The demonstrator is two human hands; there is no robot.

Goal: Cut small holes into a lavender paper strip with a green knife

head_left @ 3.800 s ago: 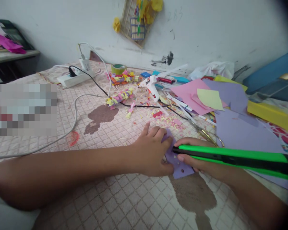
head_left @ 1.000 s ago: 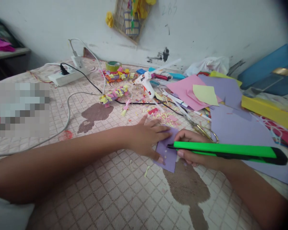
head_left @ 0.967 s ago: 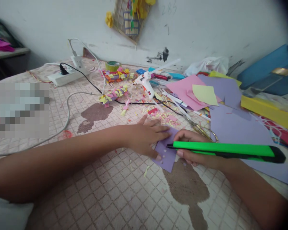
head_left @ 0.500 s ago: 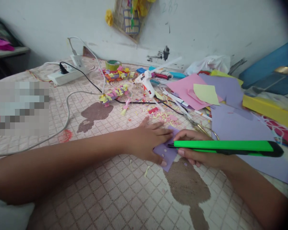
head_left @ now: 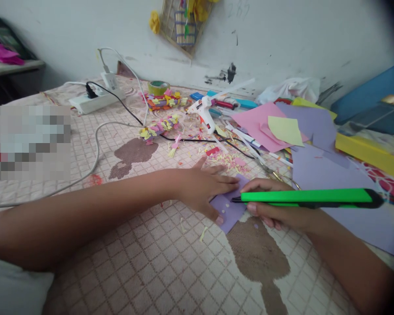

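Observation:
A small purple paper piece (head_left: 228, 216) lies on the patterned cloth. My left hand (head_left: 200, 190) is spread flat with its fingers apart, its thumb and fingertips resting on the paper's left side. At the paper's right side, my right hand (head_left: 265, 203) is closed around a long green and black tool (head_left: 308, 197). The tool's dark tip touches or hovers just over the purple paper; which of the two cannot be told. Two small pale bits lie on the paper near the tip.
Behind my hands are a white glue gun (head_left: 203, 114), scissors (head_left: 276, 175), paper scraps (head_left: 230, 161) and two colourful paper-covered pieces. Larger purple sheets (head_left: 328, 175) spread at the right. A power strip (head_left: 95, 101) with cables stands at the back left.
The camera view has shifted slightly. The purple paper looks turned a little, and my left thumb sits slightly farther left on it. My right hand still holds the green tool.

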